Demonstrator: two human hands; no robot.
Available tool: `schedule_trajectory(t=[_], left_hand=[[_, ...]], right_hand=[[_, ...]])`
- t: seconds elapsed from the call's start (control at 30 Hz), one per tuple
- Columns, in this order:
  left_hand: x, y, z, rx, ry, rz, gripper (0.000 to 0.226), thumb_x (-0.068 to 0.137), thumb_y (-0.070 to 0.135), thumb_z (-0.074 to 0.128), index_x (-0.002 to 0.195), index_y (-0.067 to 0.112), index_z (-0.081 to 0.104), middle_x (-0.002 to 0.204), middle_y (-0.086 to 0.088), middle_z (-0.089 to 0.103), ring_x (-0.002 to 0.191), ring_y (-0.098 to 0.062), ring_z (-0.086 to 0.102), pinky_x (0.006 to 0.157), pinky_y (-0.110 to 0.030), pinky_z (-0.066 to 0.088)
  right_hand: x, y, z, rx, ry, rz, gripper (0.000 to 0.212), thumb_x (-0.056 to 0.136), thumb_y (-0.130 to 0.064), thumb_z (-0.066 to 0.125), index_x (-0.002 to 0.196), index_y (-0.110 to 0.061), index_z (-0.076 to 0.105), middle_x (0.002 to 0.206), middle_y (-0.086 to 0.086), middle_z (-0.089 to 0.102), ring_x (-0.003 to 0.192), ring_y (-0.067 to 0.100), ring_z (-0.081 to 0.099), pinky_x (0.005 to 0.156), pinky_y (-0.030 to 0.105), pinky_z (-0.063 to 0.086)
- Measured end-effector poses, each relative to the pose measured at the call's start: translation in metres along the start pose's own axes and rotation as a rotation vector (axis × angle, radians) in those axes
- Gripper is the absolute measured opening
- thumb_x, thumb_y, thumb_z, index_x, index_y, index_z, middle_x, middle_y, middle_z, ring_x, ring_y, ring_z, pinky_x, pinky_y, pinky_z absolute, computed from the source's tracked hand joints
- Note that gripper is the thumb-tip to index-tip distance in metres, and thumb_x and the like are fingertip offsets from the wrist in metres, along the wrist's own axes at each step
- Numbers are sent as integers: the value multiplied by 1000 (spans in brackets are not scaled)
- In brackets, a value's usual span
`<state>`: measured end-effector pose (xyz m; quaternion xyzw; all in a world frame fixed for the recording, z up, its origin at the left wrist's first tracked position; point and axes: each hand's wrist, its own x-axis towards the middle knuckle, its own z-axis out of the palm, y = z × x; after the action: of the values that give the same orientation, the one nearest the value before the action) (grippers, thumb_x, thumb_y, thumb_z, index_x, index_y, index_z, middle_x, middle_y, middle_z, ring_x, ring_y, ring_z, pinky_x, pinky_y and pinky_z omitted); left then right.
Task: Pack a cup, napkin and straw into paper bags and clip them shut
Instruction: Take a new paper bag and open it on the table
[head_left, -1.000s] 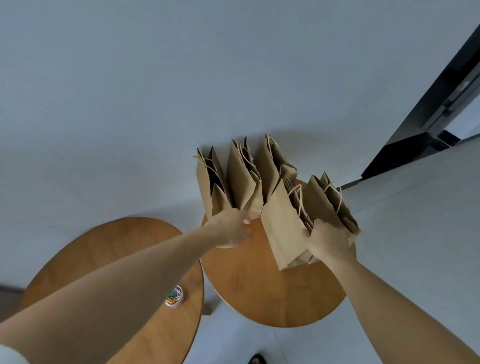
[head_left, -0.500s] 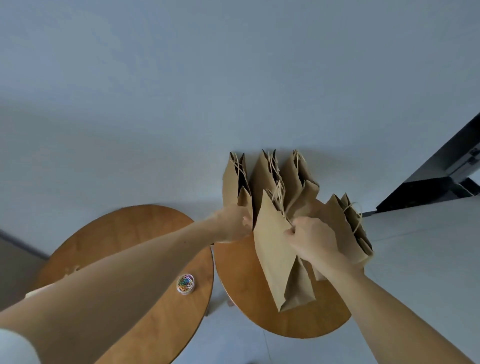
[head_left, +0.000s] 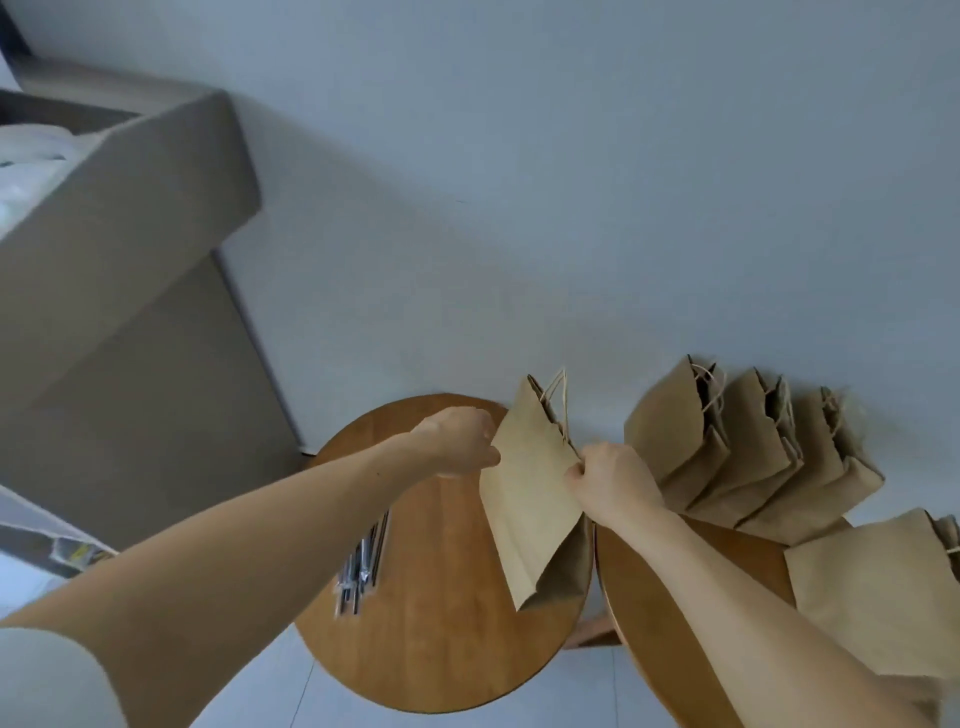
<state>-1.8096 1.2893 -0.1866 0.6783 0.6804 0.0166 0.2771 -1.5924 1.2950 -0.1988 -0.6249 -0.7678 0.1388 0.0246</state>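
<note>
Bag's out of the cluster now: one paper bag has come away from the others and moved left, and the left hand has come off the row onto it. Bag is in the air, flat, mouth up, twine handle sticking up at the top. Right hand pinches its upper right edge just under the mouth. Left hand is on the upper left edge and looks to pinch it between thumb and fingers. The bag's bottom corner hangs over the left table, close to the gap before the right table. Left of the bag and lower lie thin dark rods, probably the straws, too blurred to be sure. Right of the bag, three spare bags lean in a row against the wall, with a fourth bag further right and lower. Grey upholstered block sits far left of the bag. No cup or napkin in view. Risks: pulling the two edges apart too hard could tear the mouth; setting it down unopened that near the gap, it tips off; right forearm runs just beside the leaning row, so a swing could topple it.
</note>
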Motion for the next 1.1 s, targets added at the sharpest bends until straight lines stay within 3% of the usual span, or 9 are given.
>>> schedule_trajectory(t=[0.27,0.43,0.57,0.63,0.7,0.8,0.9,0.97,1.1], left_hand=[[4,-63,-2,-37,-36,-118,49,93,40,55,138,18,53,136,0,57,121,-21,55,93,-31,49],[21,-69,0,-21,-107,-211,39,91,32,54,124,13,60,121,-7,65,108,-26,62,89,-39,53],[35,-71,9,-31,-176,-237,42,90,32,56,128,13,56,124,-7,62,112,-26,60,94,-40,52],[40,-71,18,-30,-220,-241,47,90,34,57,131,13,54,128,-7,61,115,-26,59,97,-41,51],[44,-71,28,-19,-252,-235,55,89,40,59,138,15,51,135,-4,57,121,-25,56,97,-37,48],[52,-70,38,-16,-248,-215,65,86,50,63,141,20,47,135,-1,56,121,-23,55,92,-32,43],[62,-66,45,-42,-255,-218,70,81,59,64,136,18,49,127,-3,62,110,-23,60,93,-37,51],[67,-62,50,-21,-270,-204,60,81,60,63,123,18,53,114,-5,65,100,-23,62,89,-41,54],[75,-62,56,-41,-261,-156,40,82,47,66,109,17,59,98,-4,67,91,-25,65,84,-43,57]], right_hand=[[42,-56,56,99,-22,-40,27,91,-15,51,65,-13,44,60,0,46,55,17,48,43,23,28],[50,-69,94,211,-274,-18,21,94,-22,48,75,-13,49,76,4,60,64,20,64,52,31,49],[55,-58,107,233,-432,-53,42,93,-54,43,77,-16,53,69,1,66,60,19,68,55,34,52],[63,-43,109,120,-432,-108,61,87,-77,31,78,-21,53,70,-4,63,63,15,63,57,31,48],[73,-31,110,116,-395,-141,72,82,-86,24,87,-24,58,73,-7,64,67,12,62,61,31,50],[88,-21,111,141,-360,-179,68,87,-80,29,112,-24,60,90,-8,68,81,12,66,70,31,55],[94,-16,117,188,-307,-158,54,96,-59,42,134,-22,50,102,-5,68,89,15,67,74,30,56],[92,-16,121,248,-320,-145,56,93,-53,50,141,-25,43,110,-8,66,92,12,66,75,27,56],[86,-23,121,432,-354,-98,66,81,-65,48,139,-34,42,123,-17,60,107,6,60,84,25,50]])
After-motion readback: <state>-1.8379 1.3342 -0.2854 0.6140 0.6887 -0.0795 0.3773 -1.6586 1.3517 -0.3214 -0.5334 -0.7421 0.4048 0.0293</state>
